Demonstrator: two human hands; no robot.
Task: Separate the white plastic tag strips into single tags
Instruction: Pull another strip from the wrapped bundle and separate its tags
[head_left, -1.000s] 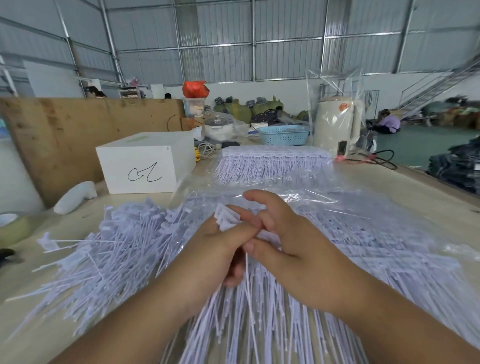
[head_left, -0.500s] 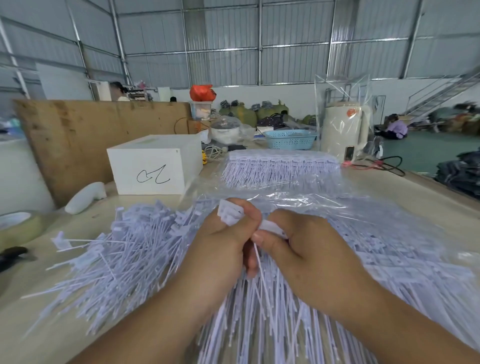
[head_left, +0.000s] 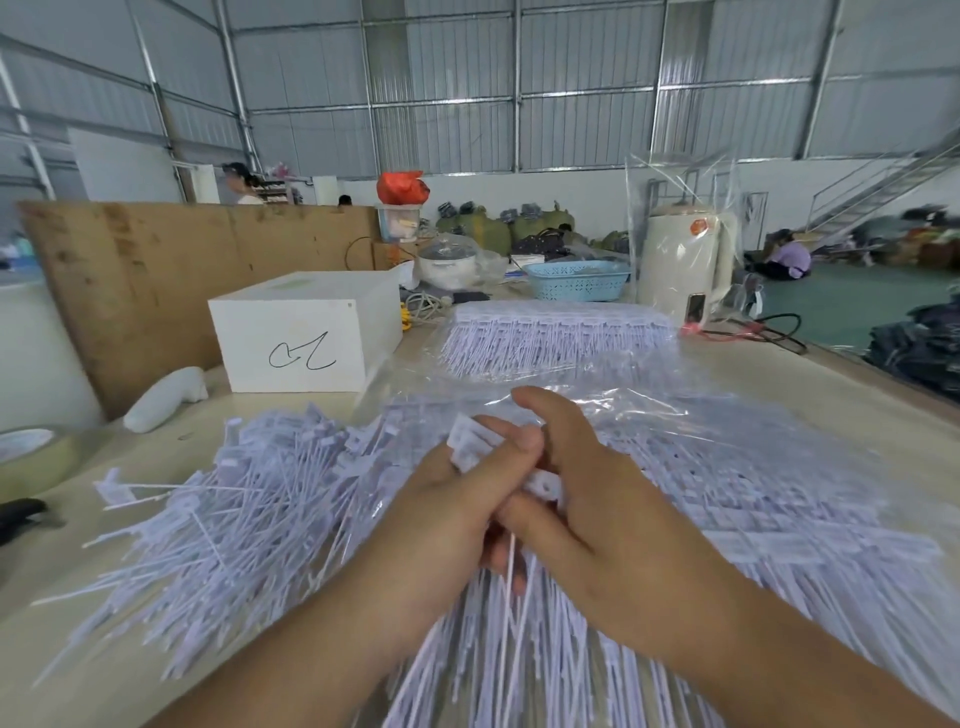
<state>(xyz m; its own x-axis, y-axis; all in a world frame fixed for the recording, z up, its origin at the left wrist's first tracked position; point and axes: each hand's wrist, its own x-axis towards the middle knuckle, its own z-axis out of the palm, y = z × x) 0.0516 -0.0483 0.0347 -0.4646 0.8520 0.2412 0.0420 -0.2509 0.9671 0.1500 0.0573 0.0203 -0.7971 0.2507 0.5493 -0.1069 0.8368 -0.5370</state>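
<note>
White box (head_left: 306, 332), bottle (head_left: 165, 397) and tape roll (head_left: 28, 457) beyond loose tags (head_left: 218, 525); left hand (head_left: 447, 525) and right hand (head_left: 608, 525) both pinching tag strip (head_left: 470, 441), pressed closer than before.

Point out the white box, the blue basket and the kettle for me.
White box (head_left: 296, 351): head view, front face by the scribble.
Blue basket (head_left: 576, 283): head view, front wall.
Kettle (head_left: 678, 260): head view, middle of body.

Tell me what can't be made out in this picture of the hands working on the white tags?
Head view only:
- How many tags in the white plastic tag strip remain joined: the left hand and right hand cover most of it.
- Fingertips underneath: hidden by the hands' backs.
- The pile of loose single white tags: too blurred to count.
- The clear plastic bag of unseparated strips: glare hides the strip count.
- The roll of tape: cut by the left edge.
</note>
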